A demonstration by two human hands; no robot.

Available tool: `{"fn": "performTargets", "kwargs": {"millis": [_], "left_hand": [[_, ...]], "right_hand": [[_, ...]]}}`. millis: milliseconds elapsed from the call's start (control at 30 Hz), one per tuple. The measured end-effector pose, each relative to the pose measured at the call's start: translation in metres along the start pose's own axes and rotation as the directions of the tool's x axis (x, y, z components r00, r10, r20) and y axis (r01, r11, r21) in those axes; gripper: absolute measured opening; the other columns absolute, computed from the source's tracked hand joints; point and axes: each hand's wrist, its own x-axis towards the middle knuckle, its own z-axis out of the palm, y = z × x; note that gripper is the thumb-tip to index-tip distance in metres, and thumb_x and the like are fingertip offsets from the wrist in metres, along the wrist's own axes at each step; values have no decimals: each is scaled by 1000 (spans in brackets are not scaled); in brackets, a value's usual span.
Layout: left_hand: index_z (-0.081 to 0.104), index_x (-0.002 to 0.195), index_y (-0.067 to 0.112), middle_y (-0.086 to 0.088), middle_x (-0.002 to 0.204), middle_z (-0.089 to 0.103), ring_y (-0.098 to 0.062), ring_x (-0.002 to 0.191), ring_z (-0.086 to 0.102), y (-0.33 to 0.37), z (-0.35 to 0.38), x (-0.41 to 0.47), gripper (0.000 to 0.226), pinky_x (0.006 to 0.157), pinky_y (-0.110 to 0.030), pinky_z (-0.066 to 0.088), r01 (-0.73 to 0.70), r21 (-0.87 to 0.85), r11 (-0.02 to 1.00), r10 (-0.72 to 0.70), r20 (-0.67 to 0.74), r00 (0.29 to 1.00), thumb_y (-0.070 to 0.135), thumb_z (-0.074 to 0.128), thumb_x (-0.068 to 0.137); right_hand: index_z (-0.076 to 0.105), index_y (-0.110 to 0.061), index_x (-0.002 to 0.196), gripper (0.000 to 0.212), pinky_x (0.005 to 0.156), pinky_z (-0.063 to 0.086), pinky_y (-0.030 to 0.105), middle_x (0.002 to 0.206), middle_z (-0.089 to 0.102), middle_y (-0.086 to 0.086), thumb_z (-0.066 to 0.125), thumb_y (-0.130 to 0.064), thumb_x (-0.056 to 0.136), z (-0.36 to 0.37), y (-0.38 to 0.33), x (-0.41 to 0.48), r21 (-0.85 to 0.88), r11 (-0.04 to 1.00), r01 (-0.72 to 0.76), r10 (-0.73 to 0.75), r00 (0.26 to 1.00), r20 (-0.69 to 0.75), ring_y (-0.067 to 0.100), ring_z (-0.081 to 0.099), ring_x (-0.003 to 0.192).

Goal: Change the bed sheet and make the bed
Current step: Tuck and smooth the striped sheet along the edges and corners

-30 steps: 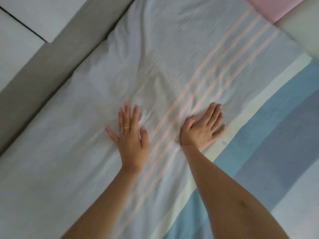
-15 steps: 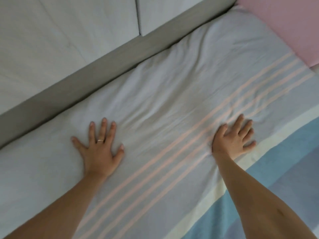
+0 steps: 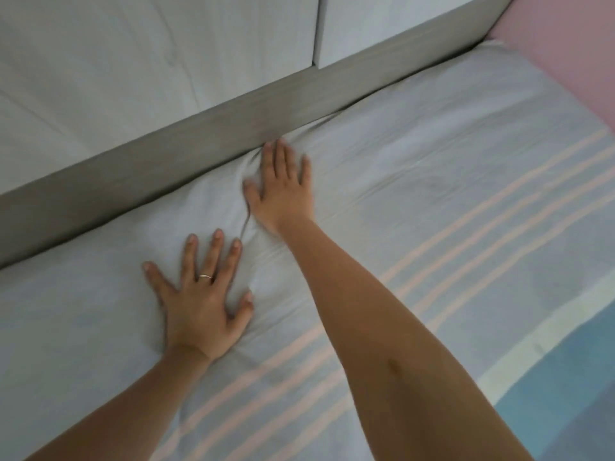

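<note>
The bed sheet (image 3: 416,168) is pale grey with thin pink stripes and white and blue bands toward the lower right. It lies spread over the mattress. My left hand (image 3: 199,304), wearing a ring, presses flat on the sheet with its fingers spread. My right hand (image 3: 283,188) lies flat further out, fingers straight, its fingertips at the sheet's edge against the grey bed frame rail (image 3: 166,161). A raised crease in the sheet runs between the two hands.
The grey rail runs diagonally from lower left to upper right along the mattress edge. Beyond it are pale panels (image 3: 149,54) with a seam. A pink padded surface (image 3: 565,51) borders the bed at the upper right.
My right hand has swept left and outward across the sheet to the rail edge. My left hand has shifted slightly. The view has turned further toward the rail.
</note>
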Motion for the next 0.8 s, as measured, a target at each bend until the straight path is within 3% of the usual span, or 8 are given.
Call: {"fn": "performTargets", "kwargs": {"millis": [100,233,300,367,433,500,600,800], "left_hand": [[36,145,21,-3,155,27,-37,142,22,1,-1,1,74,98,-78,5,-11,0,1000,11,4,1000,52,34,79],[48,138,15,-8,150,37,-38,141,25,-1,2,1,70,97,-79,7,-15,-24,1000,15,-19,1000,51,35,79],[41,143,20,-4,154,31,-35,142,21,-1,0,1,71,98,-77,5,-13,-22,1000,13,-25,1000,51,35,79],[38,145,22,-1,155,28,-33,143,20,-3,0,-2,72,99,-77,5,-10,-35,999,8,-32,999,52,34,79],[38,145,22,-1,155,28,-33,143,20,-1,0,-1,72,99,-76,5,-4,-32,999,3,-32,999,52,34,80],[39,145,22,-1,155,29,-33,143,21,0,-1,-2,71,99,-77,5,-1,-44,999,0,-25,1000,52,34,80],[38,145,23,0,155,28,-32,144,19,-2,-1,-2,70,100,-77,5,7,-49,999,-8,-22,1000,52,34,81],[36,145,18,-9,157,23,-29,145,18,0,-3,-1,73,107,-69,8,88,-119,989,-97,-77,992,51,35,80]], "right_hand": [[5,-19,154,66,118,-2,48,161,2,2,29,-44,98,-2,4,-20,-6,948,317,-317,948,3,23,2,148],[33,-25,148,55,115,14,43,155,31,1,30,-43,95,-8,34,-63,-83,596,799,-794,602,87,23,30,142],[22,-29,151,64,116,4,41,158,20,-4,13,-52,91,-11,68,-60,-144,756,639,-636,768,72,18,19,146],[14,-28,152,70,117,-4,41,160,13,-5,4,-52,87,-20,95,-65,-9,990,140,-140,984,-111,16,10,148],[20,-20,152,63,117,-5,41,159,17,-1,17,-41,92,-26,98,-86,218,947,-237,301,894,-332,18,10,148],[20,-19,152,59,117,-9,41,160,14,-1,32,-30,95,-17,69,-116,351,848,-397,500,818,-283,17,6,148],[18,-22,152,62,115,-10,46,160,11,-2,27,-38,93,20,16,-154,318,832,-454,519,840,-159,21,6,148],[39,-20,145,67,116,2,47,155,31,0,32,-38,81,42,5,-154,247,834,-493,548,791,-271,24,26,143]]}}
